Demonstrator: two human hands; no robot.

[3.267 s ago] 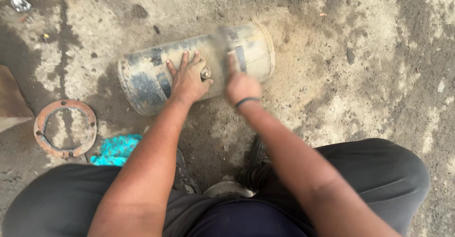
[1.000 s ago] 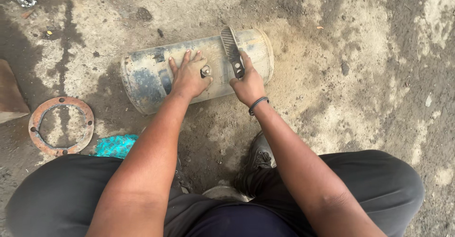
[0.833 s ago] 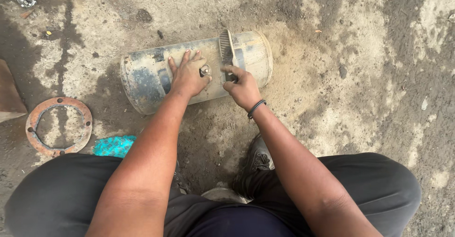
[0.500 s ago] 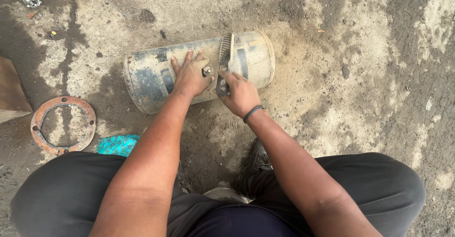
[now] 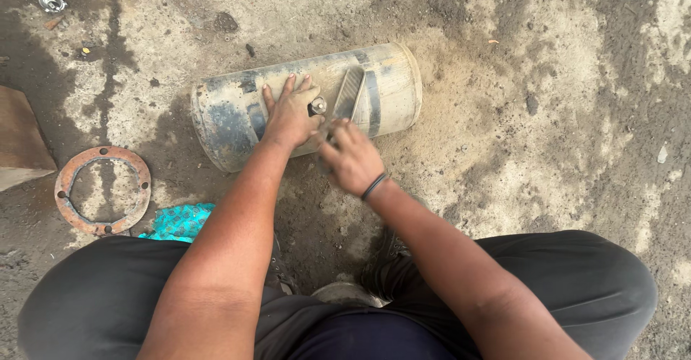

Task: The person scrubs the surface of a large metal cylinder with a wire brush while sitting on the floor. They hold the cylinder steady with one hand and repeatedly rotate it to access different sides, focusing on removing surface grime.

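Dirty metal cylinder tank [image 5: 302, 104] lies on its side on the stained concrete floor [image 5: 561, 115], just ahead of the knees. Left hand [image 5: 290, 114] flat on top, fingers spread, beside a small bolt fitting [image 5: 317, 105]. Right hand [image 5: 350, 158] closed round a wire brush [image 5: 348, 95], bristle end on the tank by a dark band. Further left: rusty flange ring [image 5: 103, 189], teal rag [image 5: 180, 220].
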